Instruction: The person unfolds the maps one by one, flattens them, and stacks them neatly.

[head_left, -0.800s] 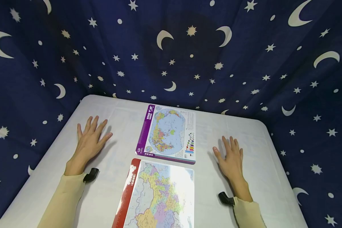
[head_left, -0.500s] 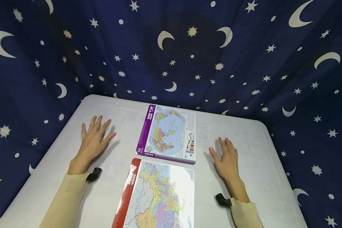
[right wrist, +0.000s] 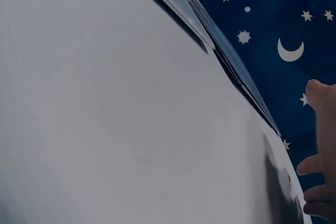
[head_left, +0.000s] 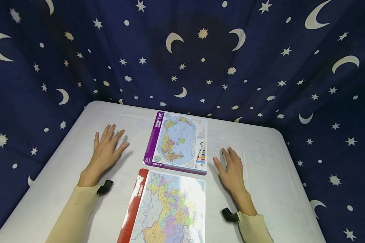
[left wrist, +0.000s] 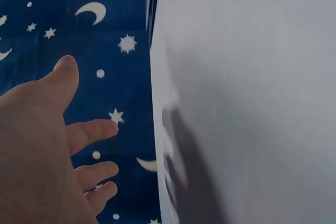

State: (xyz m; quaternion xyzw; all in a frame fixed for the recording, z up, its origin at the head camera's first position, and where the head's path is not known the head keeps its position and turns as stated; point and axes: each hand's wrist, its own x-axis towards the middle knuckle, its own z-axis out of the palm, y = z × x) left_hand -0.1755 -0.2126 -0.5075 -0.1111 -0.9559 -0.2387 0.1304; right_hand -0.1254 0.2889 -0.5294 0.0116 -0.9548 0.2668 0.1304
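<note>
A stack of map sheets [head_left: 179, 141] lies toward the back of the table, a world map with a purple left border on top. In front of it, a map sheet with a red left border [head_left: 167, 209] lies flat, cut off by the head view's lower edge. My left hand [head_left: 105, 152] hovers over the table left of the stack, fingers spread and holding nothing. On the other side, my right hand [head_left: 232, 170] is above the table close to the stack's right edge, fingers extended, also holding nothing. Both wrist views show a gap between hand and shadow.
A white cloth covers the table [head_left: 255, 145], which has rounded back corners. Dark blue curtains [head_left: 182, 67] with moons and stars surround its back and sides. A black wrist device sits at each cuff, such as the left wrist device [head_left: 105, 187].
Both hands have moved inward toward the stack of map sheets, the right one farther than the left. The map sheets stay where they were on the table.
</note>
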